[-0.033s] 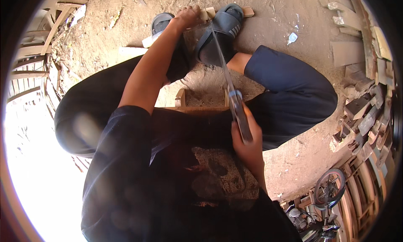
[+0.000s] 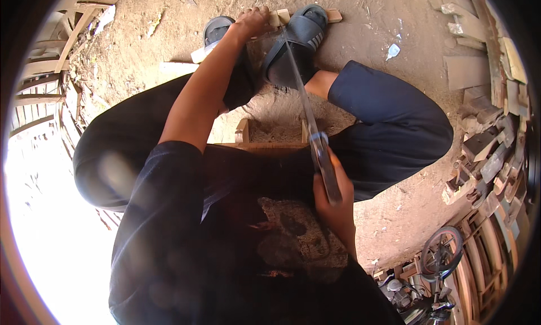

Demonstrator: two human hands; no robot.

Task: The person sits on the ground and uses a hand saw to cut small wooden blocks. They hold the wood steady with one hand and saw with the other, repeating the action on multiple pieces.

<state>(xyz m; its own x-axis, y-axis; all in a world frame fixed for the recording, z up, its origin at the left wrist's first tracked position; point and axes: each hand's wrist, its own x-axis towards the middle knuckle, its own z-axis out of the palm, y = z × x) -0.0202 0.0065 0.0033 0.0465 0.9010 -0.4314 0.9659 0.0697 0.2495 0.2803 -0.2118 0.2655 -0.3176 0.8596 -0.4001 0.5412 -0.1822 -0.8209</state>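
Note:
My right hand (image 2: pixel 335 187) is wrapped round the dark handle of a handsaw (image 2: pixel 298 77), in front of my body. Its long thin blade runs away from me, up to a strip of wood (image 2: pixel 274 19) on the ground between my feet. At the far end of my stretched arm, my left hand (image 2: pixel 252 22) is closed over the strip's left part, and its fingers hide that part. A grey sandal (image 2: pixel 307 32) on my right foot rests across the strip, whose end (image 2: pixel 334 15) shows to its right. The other sandal (image 2: pixel 217 31) is beside my left wrist.
I sit low, and a wooden seat edge (image 2: pixel 262 146) shows between my legs. Pale wood offcuts (image 2: pixel 179 69) lie by my left foot. Wood scraps (image 2: pixel 487 150) are heaped along the right, with a bicycle wheel (image 2: pixel 442 253) at lower right. Wooden frames (image 2: pixel 48 68) stand at left.
My right hand has drawn the handsaw slightly back toward my body. My left hand and both feet stay in place.

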